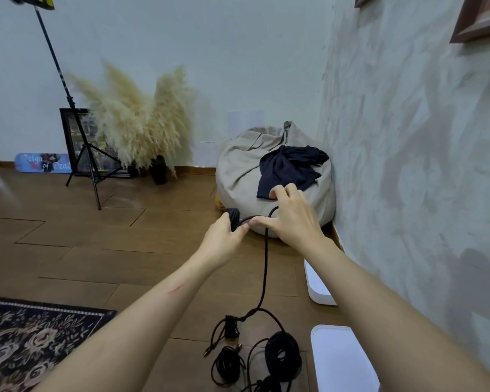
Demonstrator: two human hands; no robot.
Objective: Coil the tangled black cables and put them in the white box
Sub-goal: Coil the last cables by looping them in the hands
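Note:
My left hand (222, 239) grips a small coil of black cable (234, 217), held up in front of me. My right hand (292, 219) is beside it, thumb and fingers guiding the same cable where it bends over the hand. From there the black cable strand (265, 267) hangs down to the floor. It joins a tangle of black cables (255, 355) with a thicker wound bundle (283, 353). The white box (343, 363) sits at the lower right, partly behind my right forearm. A second white piece (317, 287), perhaps its lid, lies by the wall.
A beige beanbag (244, 171) with dark cloth (289, 168) stands in the corner ahead. A black tripod stand (88, 165), pampas grass in a dark vase (159, 168) and a framed picture line the far wall. A patterned rug (31, 340) lies lower left. The textured wall (408, 137) is close right.

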